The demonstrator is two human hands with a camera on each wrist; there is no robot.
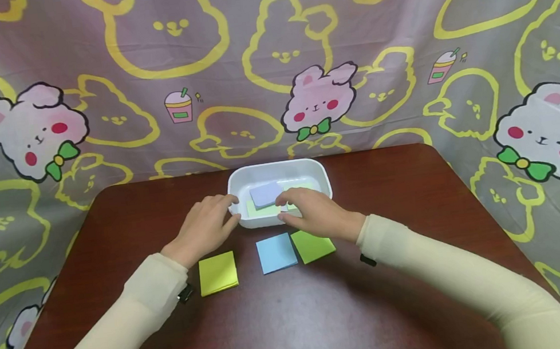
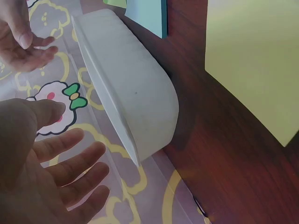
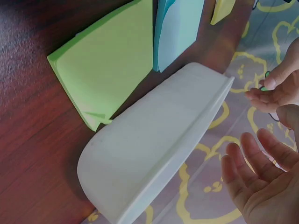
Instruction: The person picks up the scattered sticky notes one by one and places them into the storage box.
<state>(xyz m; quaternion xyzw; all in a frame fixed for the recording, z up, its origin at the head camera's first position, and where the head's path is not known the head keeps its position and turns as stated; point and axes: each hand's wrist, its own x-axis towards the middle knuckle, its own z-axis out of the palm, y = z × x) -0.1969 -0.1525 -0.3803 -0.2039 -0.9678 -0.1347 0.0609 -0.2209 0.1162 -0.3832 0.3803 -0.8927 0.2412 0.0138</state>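
A white plastic box (image 1: 321,184) stands near the table's far edge. Inside it a lavender sticky-note pad (image 1: 265,194) lies over pale green notes (image 1: 259,207). My left hand (image 1: 205,224) is at the box's left end, fingers spread and loosely bent, holding nothing. Above the box's front right part hovers my right hand (image 1: 317,211), its fingers relaxed and nothing between them. Both wrist views show the palms and fingers apart from the box wall (image 2: 135,88). In front of the box lie a yellow sticky-note pad (image 1: 218,273), a blue one (image 1: 276,253) and a green one (image 1: 313,245).
The dark reddish-brown table (image 1: 286,323) runs back to a patterned curtain (image 1: 228,88) directly behind the box. The green pad (image 3: 107,60) sits close to the box's front wall, and the blue pad (image 3: 180,32) is beside it.
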